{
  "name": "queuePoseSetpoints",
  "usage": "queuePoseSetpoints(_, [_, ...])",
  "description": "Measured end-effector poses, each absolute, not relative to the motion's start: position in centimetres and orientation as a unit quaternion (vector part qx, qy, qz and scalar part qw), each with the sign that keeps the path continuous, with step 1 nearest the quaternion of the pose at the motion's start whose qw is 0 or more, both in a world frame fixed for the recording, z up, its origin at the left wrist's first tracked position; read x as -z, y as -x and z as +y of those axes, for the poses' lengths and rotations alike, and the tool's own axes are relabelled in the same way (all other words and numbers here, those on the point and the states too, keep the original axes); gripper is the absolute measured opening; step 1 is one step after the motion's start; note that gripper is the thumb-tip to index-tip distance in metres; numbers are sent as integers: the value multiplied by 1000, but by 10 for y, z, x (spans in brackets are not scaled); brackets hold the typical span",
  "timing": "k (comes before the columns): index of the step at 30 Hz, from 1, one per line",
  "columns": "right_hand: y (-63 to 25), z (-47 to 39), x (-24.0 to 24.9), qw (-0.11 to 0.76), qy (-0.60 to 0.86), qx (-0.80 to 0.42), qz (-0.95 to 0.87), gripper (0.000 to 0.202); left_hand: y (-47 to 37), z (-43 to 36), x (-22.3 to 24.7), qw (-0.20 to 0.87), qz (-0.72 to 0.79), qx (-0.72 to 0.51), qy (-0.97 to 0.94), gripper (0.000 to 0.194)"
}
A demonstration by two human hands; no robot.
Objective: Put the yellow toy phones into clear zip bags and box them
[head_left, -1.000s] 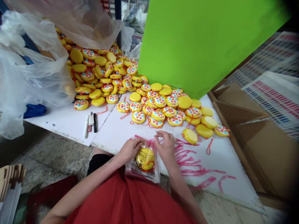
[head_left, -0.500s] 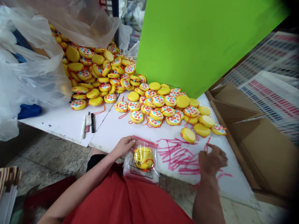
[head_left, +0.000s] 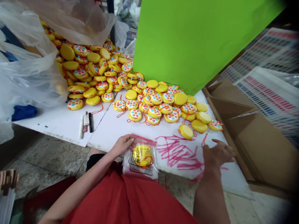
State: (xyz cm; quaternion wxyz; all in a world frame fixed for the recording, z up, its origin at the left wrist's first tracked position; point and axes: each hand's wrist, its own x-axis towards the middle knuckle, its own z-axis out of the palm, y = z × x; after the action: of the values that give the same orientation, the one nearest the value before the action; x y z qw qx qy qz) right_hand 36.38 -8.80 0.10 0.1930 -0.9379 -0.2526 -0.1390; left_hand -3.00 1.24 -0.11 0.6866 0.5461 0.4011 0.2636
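Note:
My left hand (head_left: 123,145) pinches the upper left corner of a clear zip bag (head_left: 151,169) at the table's near edge. Inside the bag lies a yellow toy (head_left: 140,154) with an orange cord. My right hand (head_left: 218,154) is above the right part of the table, fingers apart, holding nothing. Near its fingertips an orange cord lies on the white surface. The closest loose toy to it is a yellow one (head_left: 186,132), flat side up. Beyond both hands, several yellow toys with coloured dots (head_left: 165,108) are spread across the table.
A large heap of the same toys (head_left: 93,71) spills from a plastic bag (head_left: 35,74) at the left. A white marker (head_left: 81,127) and a black pen (head_left: 90,123) lie left of centre. A green board (head_left: 191,43) stands behind; an open cardboard box (head_left: 261,149) is at the right.
My right hand has shifted a little to the right and its fingers have spread wider. My left hand keeps its pinch on the bag. The camera view has shifted slightly.

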Motion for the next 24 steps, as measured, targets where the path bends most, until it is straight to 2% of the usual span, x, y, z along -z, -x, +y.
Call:
queuePoseSetpoints(4, [-371, -94, -22, 268, 907, 171, -277, 31, 30, 14, 6, 689, 398, -265, -545, 32])
queuePoseSetpoints(8, [-342, -87, -29, 355, 862, 35, -360, 32, 30, 14, 4, 695, 396, -262, -539, 32])
queuePoseSetpoints(13, [-247, -59, -27, 269, 750, -224, -561, 36, 32, 13, 6, 713, 379, -263, -529, 36])
queuePoseSetpoints(15, [-213, -50, -24, 259, 700, -297, -595, 35, 32, 12, 7, 716, 376, -266, -525, 37])
queuePoseSetpoints(20, [-189, -44, -16, 326, 642, -418, -554, 26, 34, 11, 4, 707, 373, -266, -538, 40])
queuePoseSetpoints(24, [-199, -51, -18, 367, 654, -455, -480, 26, 36, 14, 2, 710, 362, -254, -548, 43])
